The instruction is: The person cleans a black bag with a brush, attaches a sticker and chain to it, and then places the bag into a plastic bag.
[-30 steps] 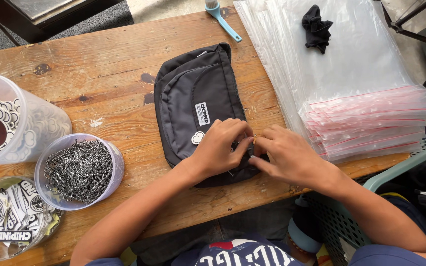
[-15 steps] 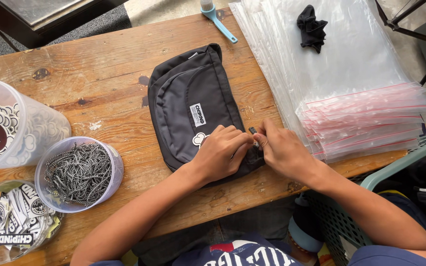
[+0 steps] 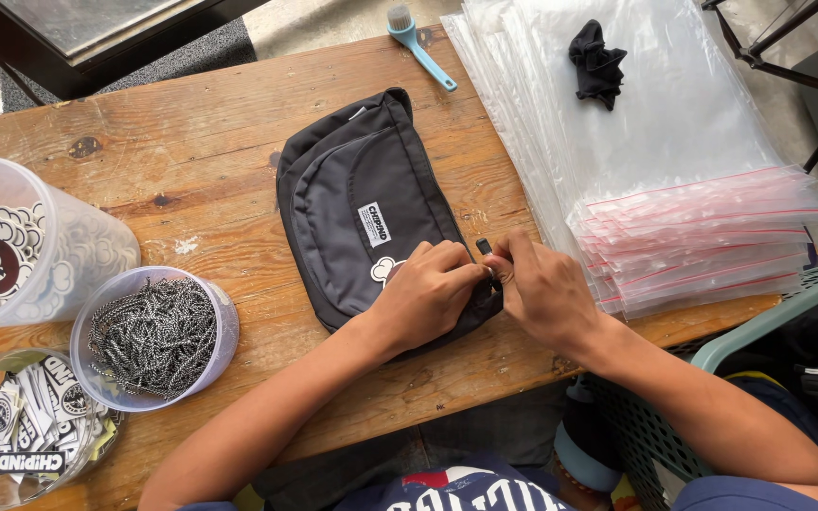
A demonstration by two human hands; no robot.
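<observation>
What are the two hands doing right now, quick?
Left hand: closed, fingers pinching the near corner of the black pouch.
Right hand: closed, fingertips pinching at the same corner; what it grips is hidden.

The waist bag was dark grey to black, bearing a small white label with black lettering; the table was warm orange-brown wood with darker knots; the brush was pale blue with white bristles. The stacked clear bags carried red-pink seal strips, and a black cloth lay on them; the clear tub of cords showed a black-and-white fleck; the tub of tags held black-and-white pieces; the basket was pale green.
</observation>
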